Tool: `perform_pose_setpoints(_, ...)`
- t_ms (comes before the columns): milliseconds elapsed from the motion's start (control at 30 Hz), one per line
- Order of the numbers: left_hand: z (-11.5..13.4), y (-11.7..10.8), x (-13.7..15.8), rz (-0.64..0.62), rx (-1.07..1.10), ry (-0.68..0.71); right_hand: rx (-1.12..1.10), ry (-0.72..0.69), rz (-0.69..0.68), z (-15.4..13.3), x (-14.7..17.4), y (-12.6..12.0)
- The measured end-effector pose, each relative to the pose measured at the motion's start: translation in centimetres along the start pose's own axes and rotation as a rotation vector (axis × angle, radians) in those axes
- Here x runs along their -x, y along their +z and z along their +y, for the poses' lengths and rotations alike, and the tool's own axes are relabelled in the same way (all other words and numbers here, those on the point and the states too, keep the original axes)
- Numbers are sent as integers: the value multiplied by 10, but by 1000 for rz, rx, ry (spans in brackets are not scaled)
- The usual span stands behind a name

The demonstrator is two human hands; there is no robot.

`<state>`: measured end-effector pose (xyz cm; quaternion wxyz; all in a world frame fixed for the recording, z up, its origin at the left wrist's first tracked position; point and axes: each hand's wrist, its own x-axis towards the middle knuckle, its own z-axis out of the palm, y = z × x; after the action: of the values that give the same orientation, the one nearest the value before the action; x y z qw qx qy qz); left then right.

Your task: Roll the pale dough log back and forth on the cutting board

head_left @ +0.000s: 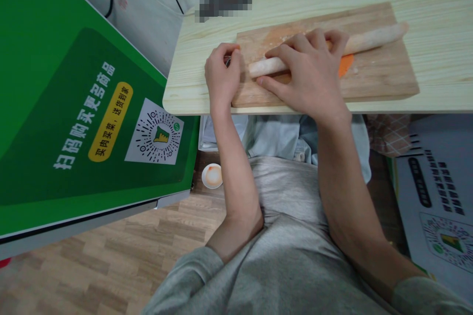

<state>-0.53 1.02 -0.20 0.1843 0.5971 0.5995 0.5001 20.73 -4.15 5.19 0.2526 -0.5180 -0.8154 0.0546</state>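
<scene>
A wooden cutting board point(384, 76) lies on the pale tabletop near its front edge. My right hand point(314, 71) rests over a floury rolling pin point(377, 38), fingers curled across it and the thumb along its near side. Under the pin and beside my palm shows a flat piece of orange dough point(346, 65), mostly hidden by the hand. At the board's left end, my left hand point(223, 76) is closed with its fingertips on the edge. A small dark metal bit shows between its fingers, too covered to make out.
Orange smears and white flour mark the board's far left part. The pale wooden tabletop point(439, 54) meets a wall behind. A large green panel point(44, 133) with a code stands close on the left. Below, a small white bowl point(212, 176) and folded cloth point(273, 135) sit under the table.
</scene>
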Motion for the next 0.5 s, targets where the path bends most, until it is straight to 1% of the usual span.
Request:
perform_pose_setpoints(133, 0, 0, 0, 12, -51, 52, -18, 22, -8, 1, -2, 3)
perform_pose_setpoints(300, -2, -1, -4, -56, 1, -31, -54, 43, -36, 2, -4, 4)
perform_pose_setpoints(400, -1, -1, -4, -60, 27, -65, -61, 43, -41, 2, -4, 4)
perform_pose_setpoints(500, 2, -1, -2, -45, 30, -63, -70, 41, -45, 2, -4, 4)
